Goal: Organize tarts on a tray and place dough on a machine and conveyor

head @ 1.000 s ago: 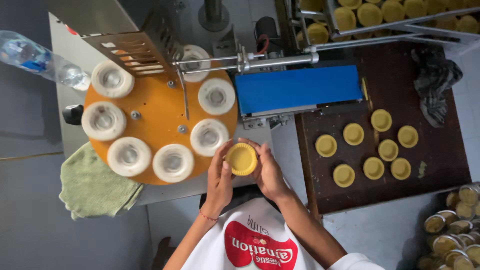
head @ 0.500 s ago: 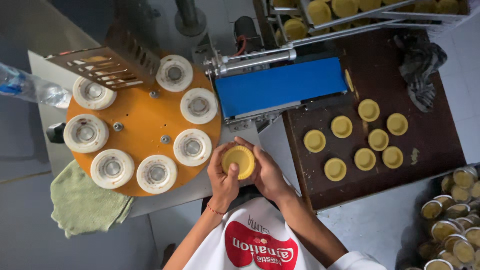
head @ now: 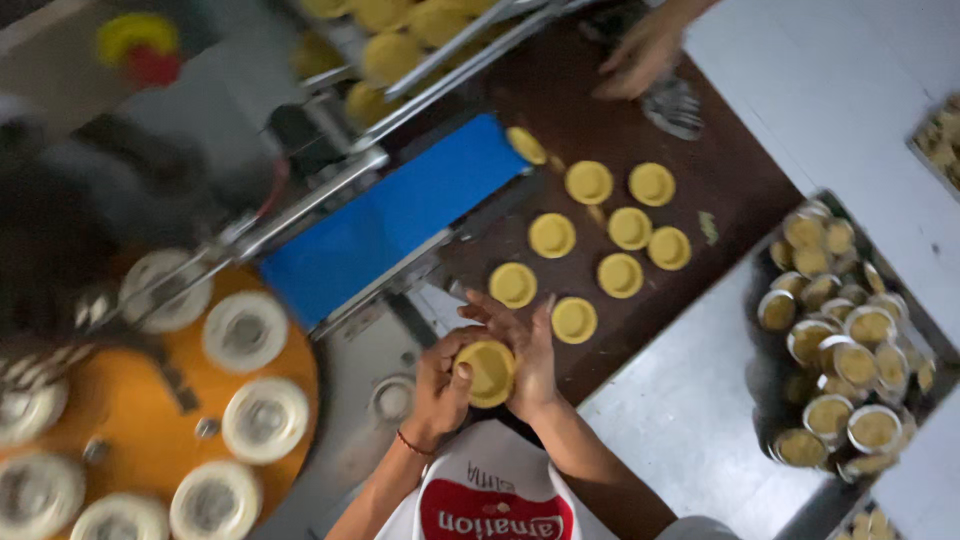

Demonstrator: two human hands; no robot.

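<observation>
Both hands meet in front of the person's chest around a small round yellow dough-lined tart cup (head: 486, 372): the left hand (head: 440, 385) wraps its fingers and thumb against the cup's left rim, and the right hand (head: 528, 355) cups it from the right with fingers spread upward, so the cup is clamped between the two palms, its open face turned toward the camera. Just beyond the right hand lies a dark brown wooden board (head: 735, 185) carrying a loose cluster of flat round yellow dough discs (head: 620, 274), the nearest of them just beside the right fingertips. To the left of the board a blue conveyor belt (head: 395, 220) slopes down from a metal machine, with one more disc at its upper end. Further left sits an orange rotating plate (head: 140, 410) ringed with round white moulds (head: 264, 420). At the far right, on a grey metal tabletop (head: 690, 410), a dark tray (head: 775, 400) holds many silver foil cups (head: 850, 350) lined with dough. At the top of the view another person's hand (head: 640, 55) rests on the board near a dark cloth. The view is blurred, so finer detail cannot be made out.
</observation>
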